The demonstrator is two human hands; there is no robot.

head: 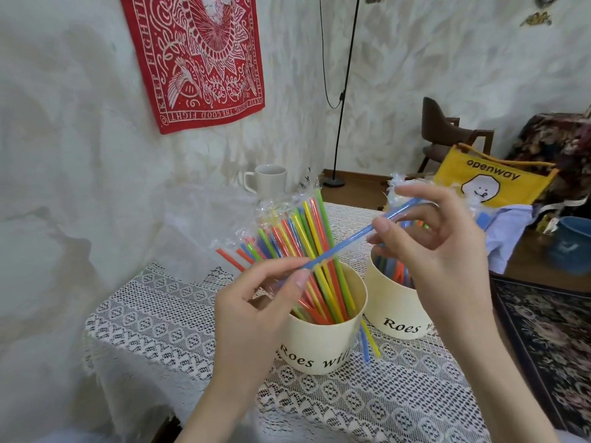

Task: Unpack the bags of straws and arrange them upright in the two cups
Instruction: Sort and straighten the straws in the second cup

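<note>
Both hands pinch one blue plastic straw (348, 243) in its clear wrapper, left hand (256, 311) low end, right hand (438, 247) high end, above the cream paper cups (323, 343) (already holding straws). Risk: yanking could knock the near cup's leaning straws.

Table (179, 318) covered by a white lace cloth (399, 394). Two cream cups stand mid-table: left cup (319, 343), right cup (393, 305). Loose straws (367, 342) lie on the cloth between them. A white mug (267, 180) sits at the far edge.
</note>
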